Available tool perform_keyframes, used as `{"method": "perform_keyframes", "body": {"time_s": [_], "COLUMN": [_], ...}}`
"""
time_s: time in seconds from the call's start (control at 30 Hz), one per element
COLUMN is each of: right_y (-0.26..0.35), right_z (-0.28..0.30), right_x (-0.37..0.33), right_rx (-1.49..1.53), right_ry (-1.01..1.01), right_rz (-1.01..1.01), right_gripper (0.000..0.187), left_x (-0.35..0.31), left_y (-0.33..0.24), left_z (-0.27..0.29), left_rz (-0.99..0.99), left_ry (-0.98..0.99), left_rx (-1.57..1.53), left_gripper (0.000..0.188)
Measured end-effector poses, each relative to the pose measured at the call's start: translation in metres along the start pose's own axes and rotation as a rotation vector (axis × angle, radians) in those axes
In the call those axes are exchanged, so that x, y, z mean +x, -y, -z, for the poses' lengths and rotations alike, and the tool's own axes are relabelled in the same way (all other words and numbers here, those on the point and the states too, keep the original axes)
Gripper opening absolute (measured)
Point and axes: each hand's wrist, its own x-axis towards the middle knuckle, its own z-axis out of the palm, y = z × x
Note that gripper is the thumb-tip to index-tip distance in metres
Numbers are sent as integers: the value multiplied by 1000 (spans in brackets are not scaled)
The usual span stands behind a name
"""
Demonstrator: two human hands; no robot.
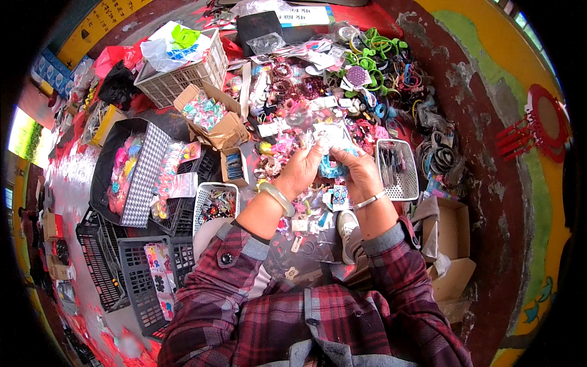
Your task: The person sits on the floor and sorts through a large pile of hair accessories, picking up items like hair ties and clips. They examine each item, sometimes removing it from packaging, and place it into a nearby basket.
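Both thumbs press on the near edge of a small white packet [329,135], the left hand [301,171] pinching its left side and the right hand [362,174] its right; the fingers underneath are mostly hidden. The packet is above the middle of the pile. A bright blue bundle [332,167] shows just below the thumbs, but I cannot tell whether it is attached. The packet looks light, thin and bendy, perhaps slick if it is plastic; its side edges seem the best hold, pinched gently to avoid creasing. Around it spread pink hair ties [287,142]. A white basket [401,193] stands to the right, another small basket [238,205] nearer left, and green headbands [374,78] far right.
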Motion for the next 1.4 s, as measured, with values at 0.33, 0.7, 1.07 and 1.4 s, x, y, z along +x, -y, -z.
{"method": "perform_keyframes", "body": {"time_s": [0.33,0.7,1.07,1.4], "right_y": [-1,-16,-17,12], "right_z": [-7,-23,-17,-31], "right_x": [-5,-8,4,-27], "right_rx": [76,-124,-308,-1289], "right_ry": [130,6,69,225], "right_rz": [-124,-35,87,1079], "right_gripper": [22,22,48,23], "left_x": [-8,-6,-4,3], "left_y": [-46,-51,-21,-37], "left_z": [-6,-8,-4,21], "left_rz": [98,-16,126,116], "left_ry": [-14,-20,-111,-144], "left_rx": [-969,-974,-1119,-1178], "left_gripper": [56,52,44,38]}}
